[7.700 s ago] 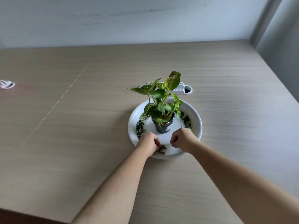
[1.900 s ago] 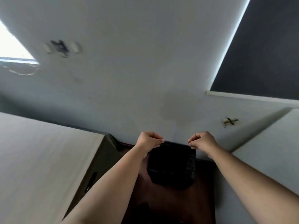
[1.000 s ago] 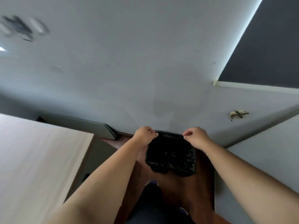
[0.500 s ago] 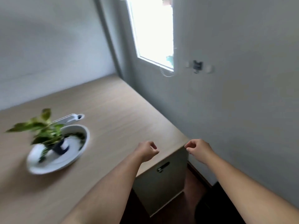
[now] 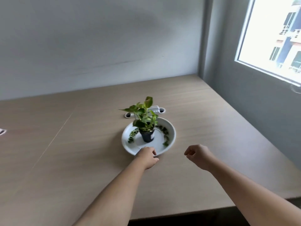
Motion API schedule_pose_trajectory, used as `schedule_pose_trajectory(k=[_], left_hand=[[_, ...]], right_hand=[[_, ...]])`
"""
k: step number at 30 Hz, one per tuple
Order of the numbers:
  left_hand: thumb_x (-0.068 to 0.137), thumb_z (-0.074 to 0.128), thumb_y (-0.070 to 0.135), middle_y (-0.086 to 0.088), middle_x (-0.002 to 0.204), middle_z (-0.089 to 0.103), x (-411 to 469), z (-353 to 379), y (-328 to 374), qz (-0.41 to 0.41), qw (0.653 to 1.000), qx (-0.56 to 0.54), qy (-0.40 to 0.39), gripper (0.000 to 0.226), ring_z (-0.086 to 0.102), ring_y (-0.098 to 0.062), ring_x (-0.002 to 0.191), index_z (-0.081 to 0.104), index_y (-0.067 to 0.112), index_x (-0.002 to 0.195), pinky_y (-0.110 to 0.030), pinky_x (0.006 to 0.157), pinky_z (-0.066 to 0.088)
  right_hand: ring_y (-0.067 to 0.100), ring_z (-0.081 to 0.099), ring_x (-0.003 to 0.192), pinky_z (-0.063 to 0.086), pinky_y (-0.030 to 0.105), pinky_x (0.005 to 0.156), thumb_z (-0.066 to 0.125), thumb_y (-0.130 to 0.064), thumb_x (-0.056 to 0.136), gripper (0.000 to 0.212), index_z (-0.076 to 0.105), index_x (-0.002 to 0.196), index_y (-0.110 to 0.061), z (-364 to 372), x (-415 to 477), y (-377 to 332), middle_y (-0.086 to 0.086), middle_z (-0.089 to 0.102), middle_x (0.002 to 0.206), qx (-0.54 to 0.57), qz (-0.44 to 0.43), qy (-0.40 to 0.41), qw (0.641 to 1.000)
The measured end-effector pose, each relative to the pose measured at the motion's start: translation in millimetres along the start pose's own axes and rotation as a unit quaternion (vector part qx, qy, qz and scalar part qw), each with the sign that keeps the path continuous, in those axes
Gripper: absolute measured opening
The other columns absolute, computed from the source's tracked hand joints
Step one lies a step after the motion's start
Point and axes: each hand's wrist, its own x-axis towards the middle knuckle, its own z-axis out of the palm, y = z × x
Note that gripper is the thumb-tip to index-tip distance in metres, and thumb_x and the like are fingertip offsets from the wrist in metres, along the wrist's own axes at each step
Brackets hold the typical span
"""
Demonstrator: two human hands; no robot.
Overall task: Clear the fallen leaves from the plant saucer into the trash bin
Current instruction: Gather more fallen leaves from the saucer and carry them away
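A white round saucer [image 5: 171, 130] sits on the wooden table, with a small green plant in a black pot [image 5: 147, 137] at its middle. Fallen green leaves lie along the saucer's left side [image 5: 132, 136] and right side [image 5: 165, 136]. My left hand [image 5: 147, 157] hovers at the saucer's near rim, fingers loosely curled, holding nothing that I can see. My right hand [image 5: 197, 155] floats over the table to the right of the saucer, fingers curled, also with nothing visible in it. The trash bin is out of view.
A white cable grommet [image 5: 145, 112] is set in the table [image 5: 81, 152] behind the plant. The table's right edge runs along a grey wall with a window [image 5: 276, 38]. A small white object [image 5: 2, 131] lies at the far left.
The view has swung from the black-lined bin on the floor back to the table. Both hands, which were held over the bin, are now near the saucer.
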Motion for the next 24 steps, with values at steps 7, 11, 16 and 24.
schedule_pose_trajectory(k=[7,11,16,24], left_hand=[[0.086,0.06,0.023,-0.01,0.138,0.047,62.2,-41.4,-92.1,0.027,0.993,0.108,-0.03,0.045,0.045,-0.028,0.128,0.052,0.015,0.129,-0.035,0.105,0.038],[0.084,0.06,0.027,-0.006,0.133,0.054,83.0,-43.4,-122.5,0.036,0.99,0.127,-0.045,0.043,0.05,-0.027,0.123,0.056,0.021,0.125,-0.038,0.105,0.039],[0.077,0.067,0.052,0.002,0.118,0.063,96.5,-36.8,-139.3,0.062,0.982,0.169,-0.061,0.044,0.052,-0.018,0.118,0.066,0.026,0.112,-0.049,0.118,0.014],[0.073,0.075,0.04,0.005,0.142,0.044,96.1,-24.9,-129.6,0.13,0.981,0.134,-0.047,0.072,0.036,-0.018,0.134,0.044,0.03,0.137,-0.034,0.113,0.022]], right_hand=[[0.022,0.058,0.111,0.048,0.031,0.093,0.056,-0.016,0.083,0.034,0.062,0.116,-0.021,75.8,71.4,-73.8,0.002,0.065,0.12,-0.165,-0.079,-0.075,0.98],[0.023,0.055,0.114,0.048,0.034,0.093,0.059,-0.019,0.082,0.039,0.056,0.121,-0.025,102.6,93.5,-84.8,0.003,0.06,0.123,-0.23,-0.085,-0.134,0.96],[0.021,0.059,0.104,0.043,0.025,0.077,0.07,-0.017,0.078,0.031,0.064,0.108,-0.02,102.1,122.0,-79.3,0.002,0.066,0.114,-0.272,-0.063,-0.2,0.939],[0.022,0.052,0.117,0.04,0.035,0.098,0.063,-0.017,0.078,0.042,0.055,0.118,-0.026,73.7,153.4,-67.9,-0.002,0.059,0.122,-0.437,-0.124,-0.143,0.88]])
